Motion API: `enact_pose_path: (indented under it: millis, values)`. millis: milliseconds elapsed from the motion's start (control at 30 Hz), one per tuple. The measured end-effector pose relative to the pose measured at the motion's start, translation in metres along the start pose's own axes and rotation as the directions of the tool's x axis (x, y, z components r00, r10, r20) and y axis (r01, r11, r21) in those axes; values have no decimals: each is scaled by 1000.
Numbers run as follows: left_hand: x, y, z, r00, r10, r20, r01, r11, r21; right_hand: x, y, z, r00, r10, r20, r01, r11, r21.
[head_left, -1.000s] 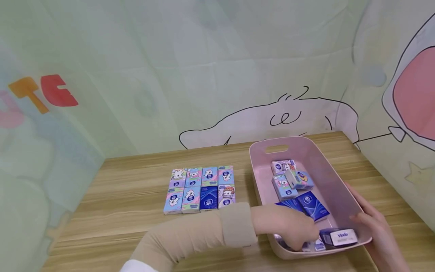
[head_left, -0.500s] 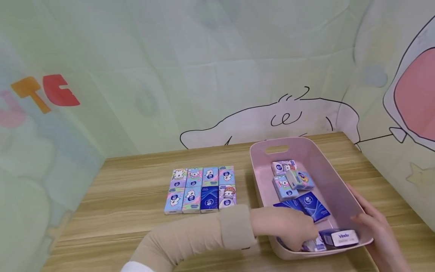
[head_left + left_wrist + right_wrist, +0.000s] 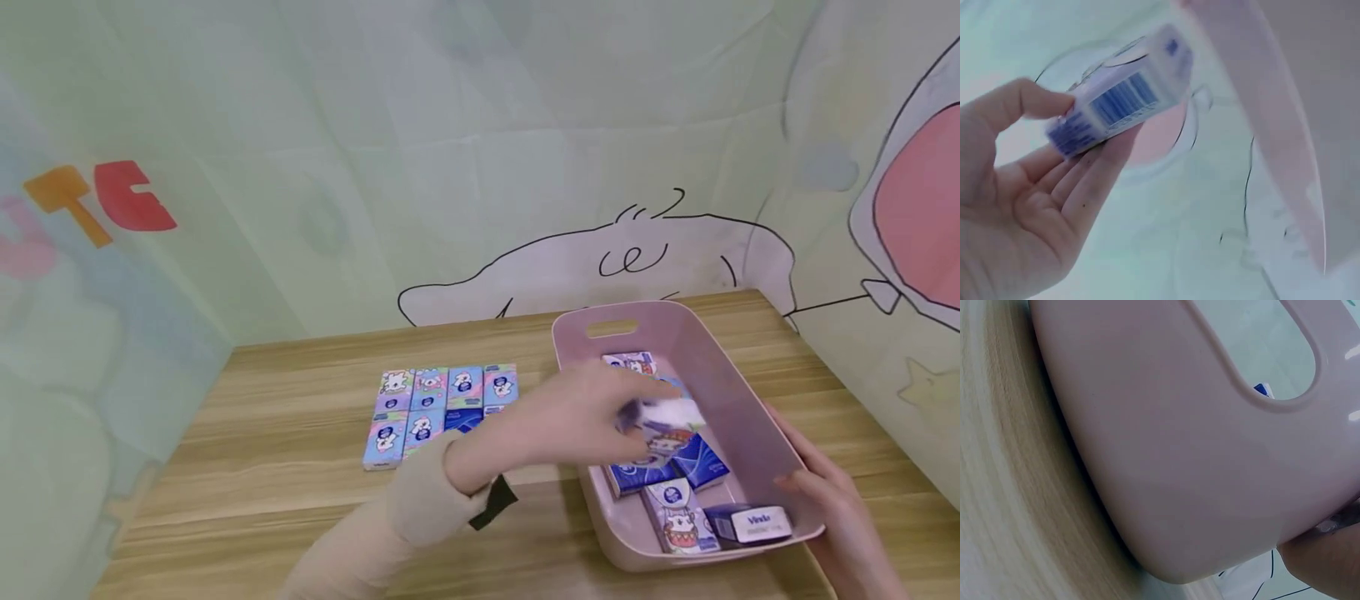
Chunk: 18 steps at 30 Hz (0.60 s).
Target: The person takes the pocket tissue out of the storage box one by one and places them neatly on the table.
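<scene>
My left hand [image 3: 566, 417] pinches a small purple and white tissue pack [image 3: 667, 437] between thumb and fingers, over the pink plastic bin [image 3: 738, 408]. The left wrist view shows a barcode on the side of this tissue pack [image 3: 1124, 100]. Beneath it in the bin lie dark blue tissue packs [image 3: 701, 462], partly covered. A purple cartoon tissue pack [image 3: 681, 517] lies flat at the bin's near end. Beside it is a blue tissue pack with a white end [image 3: 759, 525]. My right hand [image 3: 836, 500] grips the bin's right wall near the front corner, thumb at the rim.
Left of the bin, several tissue packs [image 3: 427, 392] lie in two neat rows on the wooden table [image 3: 285, 425]; my left arm hides part of the front row. Cartoon-printed curtains [image 3: 360, 200] hang close behind the table and on both sides.
My left hand has lifted a tissue pack from the bin's near end and moved it toward the bin's middle, uncovering the purple pack. My right hand stays on the bin.
</scene>
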<state>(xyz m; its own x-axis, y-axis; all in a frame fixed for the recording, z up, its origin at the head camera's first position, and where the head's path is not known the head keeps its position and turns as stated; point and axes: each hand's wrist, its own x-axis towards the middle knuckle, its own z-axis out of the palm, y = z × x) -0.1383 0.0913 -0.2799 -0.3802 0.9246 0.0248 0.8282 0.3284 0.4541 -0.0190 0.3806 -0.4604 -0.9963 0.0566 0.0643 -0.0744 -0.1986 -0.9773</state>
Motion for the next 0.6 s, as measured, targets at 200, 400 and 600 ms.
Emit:
enact_pose_path:
  millis: [200,400,600]
  values:
    - [-45,-25,-17,967,-196,-162,115,904,-412,0,0,-1,1000,-1,2,1,1000,9]
    - [-76,-54,-5,935,-316,-158,181,812,-555,0,1,-1,1000,-4,11,4,1000,20]
    - [-99,-79,18,889,-446,-103,313,757,-574,0,1,-1,1000,-10,22,9,1000,30]
